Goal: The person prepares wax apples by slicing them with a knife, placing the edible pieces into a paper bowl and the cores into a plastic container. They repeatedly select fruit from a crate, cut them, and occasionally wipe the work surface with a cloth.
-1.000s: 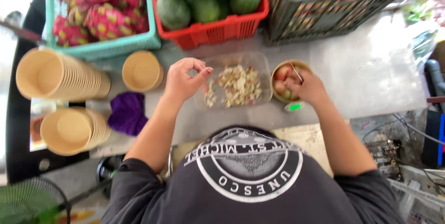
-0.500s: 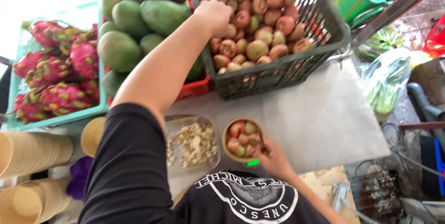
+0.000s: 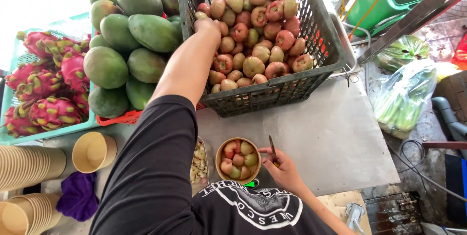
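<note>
My left hand (image 3: 208,25) reaches into the dark plastic crate (image 3: 272,94) and rests on the pile of red-green rose apples (image 3: 253,35); the fingers are hidden among the fruit. My right hand (image 3: 282,166) holds a small knife (image 3: 272,148) blade-up beside a brown paper bowl (image 3: 221,150). The bowl is filled with cut rose apple pieces (image 3: 237,159). A metal tray of fruit scraps (image 3: 198,164) sits just left of the bowl, partly hidden by my left arm.
Green mangoes (image 3: 129,45) fill a red crate (image 3: 127,117) at left. Dragon fruits (image 3: 46,89) lie in a teal crate (image 3: 9,140). Stacked paper bowls (image 3: 29,167) and a purple cloth (image 3: 78,197) are at lower left. Bagged greens (image 3: 404,99) sit right of the steel table (image 3: 331,133).
My left arm has moved from the scrap tray up into the rose apple crate. The view has tilted up toward the crates. My right hand stays by the bowl with the knife.
</note>
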